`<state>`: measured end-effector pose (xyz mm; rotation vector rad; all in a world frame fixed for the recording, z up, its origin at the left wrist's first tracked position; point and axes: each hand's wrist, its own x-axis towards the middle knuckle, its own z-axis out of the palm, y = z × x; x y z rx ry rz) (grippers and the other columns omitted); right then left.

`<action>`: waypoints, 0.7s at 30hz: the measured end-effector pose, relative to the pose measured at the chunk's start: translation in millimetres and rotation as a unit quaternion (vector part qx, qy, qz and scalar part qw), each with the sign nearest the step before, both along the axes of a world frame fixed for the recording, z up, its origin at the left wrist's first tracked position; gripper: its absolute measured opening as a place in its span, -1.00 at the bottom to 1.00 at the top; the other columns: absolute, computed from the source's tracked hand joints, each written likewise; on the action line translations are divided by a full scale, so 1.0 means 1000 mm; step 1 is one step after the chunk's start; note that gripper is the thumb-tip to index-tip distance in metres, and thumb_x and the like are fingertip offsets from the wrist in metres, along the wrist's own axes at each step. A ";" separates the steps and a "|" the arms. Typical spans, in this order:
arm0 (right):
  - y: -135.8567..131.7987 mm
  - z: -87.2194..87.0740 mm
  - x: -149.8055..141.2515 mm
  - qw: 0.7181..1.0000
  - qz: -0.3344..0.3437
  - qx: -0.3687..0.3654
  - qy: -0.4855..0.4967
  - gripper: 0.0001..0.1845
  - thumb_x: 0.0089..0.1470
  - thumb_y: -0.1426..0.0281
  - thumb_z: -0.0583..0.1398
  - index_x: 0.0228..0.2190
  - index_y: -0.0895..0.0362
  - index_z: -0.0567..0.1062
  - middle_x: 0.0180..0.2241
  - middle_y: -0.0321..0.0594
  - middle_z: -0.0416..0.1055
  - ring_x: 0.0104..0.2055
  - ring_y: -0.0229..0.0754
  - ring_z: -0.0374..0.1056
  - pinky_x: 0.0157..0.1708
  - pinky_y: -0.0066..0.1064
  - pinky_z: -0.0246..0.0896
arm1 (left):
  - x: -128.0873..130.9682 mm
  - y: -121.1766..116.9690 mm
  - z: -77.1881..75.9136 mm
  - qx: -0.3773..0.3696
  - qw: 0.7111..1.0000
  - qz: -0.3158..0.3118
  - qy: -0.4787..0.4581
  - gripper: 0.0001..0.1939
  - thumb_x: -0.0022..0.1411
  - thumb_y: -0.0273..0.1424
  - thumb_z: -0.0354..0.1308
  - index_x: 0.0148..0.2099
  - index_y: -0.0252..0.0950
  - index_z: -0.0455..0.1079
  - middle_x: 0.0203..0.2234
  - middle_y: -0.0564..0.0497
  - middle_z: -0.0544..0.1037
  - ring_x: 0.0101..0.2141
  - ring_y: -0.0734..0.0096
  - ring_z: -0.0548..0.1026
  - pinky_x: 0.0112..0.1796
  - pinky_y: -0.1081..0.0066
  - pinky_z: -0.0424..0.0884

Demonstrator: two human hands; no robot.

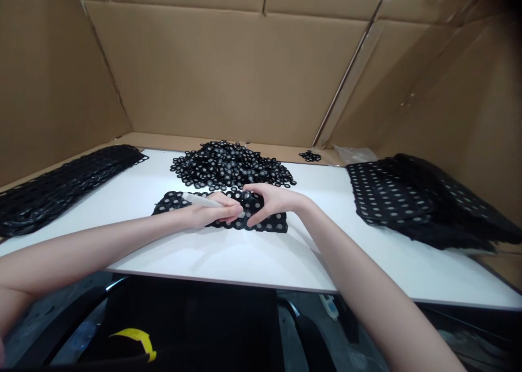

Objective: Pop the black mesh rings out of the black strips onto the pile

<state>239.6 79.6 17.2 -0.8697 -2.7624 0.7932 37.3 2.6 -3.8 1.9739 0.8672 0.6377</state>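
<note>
A black strip with rows of pale round spots [269,225] lies flat on the white table, under both my hands. My left hand [216,209] is closed around a white pen-like tool [200,200], its tip end hidden by the fingers near the strip's middle. Beside it, my right hand [277,199] rests on the strip with thumb and forefinger spread wide apart. Just beyond the strip is a heap of small black rings [232,165]. Whether the spots are holes or pale discs, I cannot tell.
On the left lies a long stack of black perforated strips [69,184]. A pile of black spotted sheets [408,198] is at the right. A small cluster of rings [310,156] sits at the back, near clear plastic [354,154]. Cardboard walls [228,73] enclose the white table [228,263].
</note>
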 end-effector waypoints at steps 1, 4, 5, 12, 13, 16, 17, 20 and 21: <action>-0.001 0.001 0.000 1.000 -0.006 -0.003 -0.008 -0.17 -0.43 0.13 0.43 -0.07 0.11 0.37 0.04 -0.13 0.31 0.06 0.04 0.24 0.01 -0.27 0.17 | 0.000 -0.001 0.000 0.008 1.000 0.006 0.000 -0.55 0.31 -0.20 -0.07 -0.56 -0.36 0.21 -0.64 0.08 0.28 -0.57 0.53 0.18 -0.51 0.47 0.09; -0.004 0.003 -0.001 1.000 0.013 -0.022 -0.014 -0.19 -0.36 0.20 0.42 -0.03 0.11 0.33 0.06 -0.14 0.29 0.07 0.02 0.23 0.05 -0.25 0.16 | 0.000 -0.002 0.000 0.033 0.999 0.020 -0.004 -0.55 0.31 -0.21 -0.07 -0.56 -0.36 0.21 -0.64 0.08 0.28 -0.58 0.54 0.17 -0.52 0.47 0.09; -0.004 0.003 -0.002 1.000 0.019 -0.023 -0.006 -0.20 -0.35 0.22 0.42 -0.03 0.11 0.32 0.04 -0.15 0.30 0.06 0.01 0.24 0.04 -0.25 0.17 | 0.000 -0.002 0.000 0.038 0.999 0.023 -0.005 -0.55 0.31 -0.21 -0.07 -0.56 -0.36 0.22 -0.64 0.08 0.28 -0.58 0.54 0.17 -0.51 0.47 0.09; -0.003 0.001 -0.003 1.000 0.014 -0.014 0.014 -0.10 -0.40 0.24 0.44 0.02 0.12 0.30 0.06 -0.12 0.28 0.10 0.03 0.21 0.10 -0.21 0.12 | 0.001 -0.003 0.003 0.003 0.998 0.043 -0.054 -0.49 0.28 -0.17 -0.05 -0.64 -0.35 0.18 -0.74 0.08 0.22 -0.64 0.55 0.15 -0.56 0.46 0.07; -0.003 0.001 -0.003 1.000 0.013 -0.013 0.013 -0.08 -0.41 0.24 0.44 0.04 0.12 0.29 0.07 -0.11 0.28 0.11 0.03 0.20 0.11 -0.21 0.11 | 0.001 -0.004 0.004 -0.009 0.997 0.046 -0.059 -0.49 0.28 -0.17 -0.05 -0.65 -0.35 0.18 -0.75 0.09 0.21 -0.65 0.56 0.13 -0.57 0.46 0.06; -0.003 0.000 -0.002 1.000 0.007 -0.011 0.011 -0.01 -0.42 0.24 0.45 0.09 0.13 0.27 0.12 -0.08 0.24 0.16 0.05 0.17 0.15 -0.21 0.07 | 0.005 -0.009 0.007 -0.021 0.998 0.036 -0.052 -0.51 0.28 -0.18 -0.05 -0.62 -0.36 0.21 -0.73 0.08 0.23 -0.65 0.56 0.16 -0.57 0.45 0.05; -0.003 -0.001 -0.002 1.000 0.007 -0.009 0.012 0.00 -0.42 0.23 0.45 0.10 0.13 0.27 0.13 -0.08 0.23 0.17 0.06 0.16 0.15 -0.21 0.07 | 0.006 -0.011 0.008 -0.017 0.998 0.031 -0.046 -0.51 0.29 -0.19 -0.05 -0.62 -0.36 0.22 -0.73 0.08 0.23 -0.63 0.55 0.18 -0.55 0.45 0.06; -0.003 -0.001 -0.002 1.000 0.013 -0.007 0.017 -0.01 -0.42 0.23 0.44 0.10 0.09 0.28 0.14 -0.10 0.23 0.17 0.07 0.16 0.14 -0.21 0.08 | 0.009 -0.014 0.008 0.003 0.999 0.028 -0.030 -0.52 0.30 -0.20 -0.06 -0.60 -0.36 0.22 -0.71 0.09 0.23 -0.60 0.53 0.19 -0.52 0.45 0.08; -0.003 -0.001 -0.002 1.000 0.016 -0.008 0.015 -0.02 -0.41 0.23 0.44 0.10 0.09 0.28 0.13 -0.11 0.24 0.16 0.06 0.17 0.13 -0.21 0.09 | 0.009 -0.015 0.007 0.007 0.999 0.031 -0.026 -0.52 0.30 -0.19 -0.06 -0.60 -0.36 0.22 -0.70 0.09 0.23 -0.60 0.53 0.18 -0.52 0.45 0.08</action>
